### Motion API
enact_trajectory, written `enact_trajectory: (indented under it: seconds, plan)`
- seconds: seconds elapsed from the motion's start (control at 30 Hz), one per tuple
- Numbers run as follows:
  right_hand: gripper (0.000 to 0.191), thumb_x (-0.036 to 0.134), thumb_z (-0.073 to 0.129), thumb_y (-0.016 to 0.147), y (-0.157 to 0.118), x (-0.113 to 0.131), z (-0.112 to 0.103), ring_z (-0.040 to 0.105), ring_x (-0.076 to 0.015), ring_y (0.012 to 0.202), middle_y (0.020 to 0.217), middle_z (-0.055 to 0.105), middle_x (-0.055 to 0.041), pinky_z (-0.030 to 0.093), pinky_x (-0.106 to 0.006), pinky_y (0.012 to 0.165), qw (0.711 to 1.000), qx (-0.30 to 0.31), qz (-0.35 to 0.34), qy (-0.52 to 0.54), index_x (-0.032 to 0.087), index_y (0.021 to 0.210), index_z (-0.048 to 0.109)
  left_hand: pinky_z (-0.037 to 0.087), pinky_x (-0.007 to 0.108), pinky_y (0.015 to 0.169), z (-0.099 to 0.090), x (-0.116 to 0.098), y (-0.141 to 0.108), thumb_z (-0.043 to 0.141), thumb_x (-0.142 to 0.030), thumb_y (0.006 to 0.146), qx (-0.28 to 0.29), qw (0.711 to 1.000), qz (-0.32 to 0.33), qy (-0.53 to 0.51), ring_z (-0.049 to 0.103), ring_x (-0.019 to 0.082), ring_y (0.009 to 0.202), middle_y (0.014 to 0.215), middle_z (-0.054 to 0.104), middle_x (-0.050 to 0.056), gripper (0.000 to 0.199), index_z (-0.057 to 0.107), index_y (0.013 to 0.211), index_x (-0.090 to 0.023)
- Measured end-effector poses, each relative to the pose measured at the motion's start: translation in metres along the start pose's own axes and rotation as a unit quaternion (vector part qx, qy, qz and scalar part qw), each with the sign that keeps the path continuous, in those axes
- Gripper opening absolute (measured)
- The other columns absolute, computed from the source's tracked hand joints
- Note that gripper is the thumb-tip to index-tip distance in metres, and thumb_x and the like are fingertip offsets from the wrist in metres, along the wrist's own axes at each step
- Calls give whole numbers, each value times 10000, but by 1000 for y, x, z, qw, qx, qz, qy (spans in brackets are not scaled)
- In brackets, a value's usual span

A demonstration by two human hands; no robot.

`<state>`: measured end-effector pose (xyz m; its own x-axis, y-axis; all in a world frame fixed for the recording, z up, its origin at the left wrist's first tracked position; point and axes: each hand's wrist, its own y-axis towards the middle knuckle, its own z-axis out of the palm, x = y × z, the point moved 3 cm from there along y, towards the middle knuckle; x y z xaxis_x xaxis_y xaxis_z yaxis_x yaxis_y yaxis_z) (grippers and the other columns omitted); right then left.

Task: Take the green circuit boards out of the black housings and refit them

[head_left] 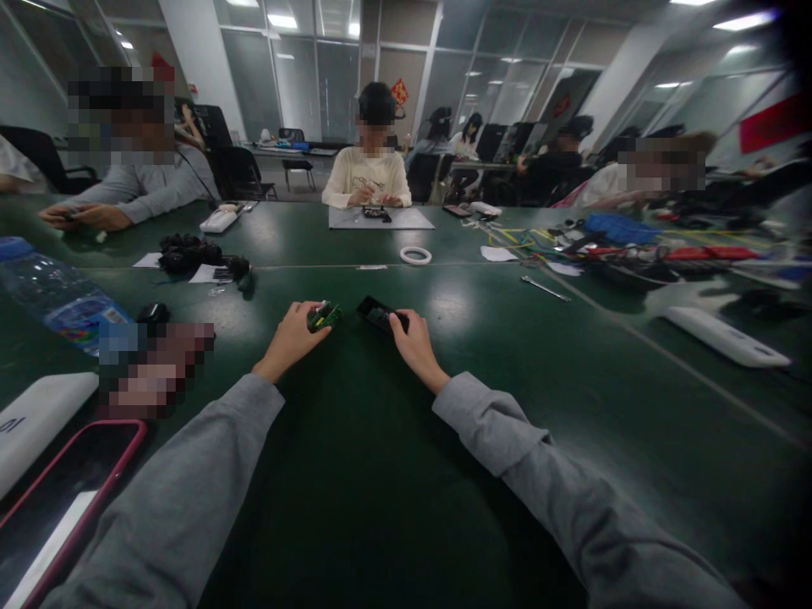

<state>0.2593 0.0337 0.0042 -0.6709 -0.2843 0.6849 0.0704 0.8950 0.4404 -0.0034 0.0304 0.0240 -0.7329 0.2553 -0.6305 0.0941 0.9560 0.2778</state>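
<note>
My left hand (297, 337) grips a small green circuit board (326, 316) between thumb and fingers, just above or on the dark green table (355, 474). A little to its right, my right hand (414, 342) is closed on the near end of a black rectangular case (375, 312). The case looks like a hollow shell, but its inside is too dark to make out. Board and case are apart, with a narrow gap between them. My right thumb lies over the case's edge.
At left are a water bottle (69, 296), a phone (63, 499) and a white power bank (44, 423). A white ring (415, 255), a wrench (545, 288) and another white power bank (726, 337) lie beyond and to the right. Co-workers sit across the table; cables are heaped at right.
</note>
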Motion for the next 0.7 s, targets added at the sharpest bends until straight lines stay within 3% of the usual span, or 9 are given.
enact_trajectory:
  seconds: [0.2,0.4,0.57,0.7]
  plan:
    - [376,473,423,912,-1,-2,0,531,-272,942,1006,614,-120,445,-428,839,1000,1,0,9,167,1042,597,474,395,857,-1,15,6,565,-441,815,-74,991,-96,-54,600,243,979,1086,621,121,418,573,1128,-164]
    - [382,486,418,921,-1,-2,0,533,-263,963,1020,609,-115,443,-419,854,1000,5,-4,9,174,1060,589,439,428,909,-4,27,7,503,-418,854,-83,989,-118,-42,597,264,1023,1120,640,147,382,576,1115,-149]
    - [407,491,443,914,-3,4,-2,527,-273,1000,1063,596,-130,448,-436,869,1000,4,-14,21,155,1111,564,420,421,947,-7,30,7,524,-544,814,-102,987,-122,-27,558,269,1093,1182,582,175,540,536,1151,-122]
    - [446,444,511,891,-6,8,0,523,-273,1050,1140,556,-151,455,-441,905,998,16,-49,33,137,1214,502,405,425,979,-5,31,8,665,-548,697,-66,993,-98,3,516,294,1158,1248,516,175,697,482,1225,-131]
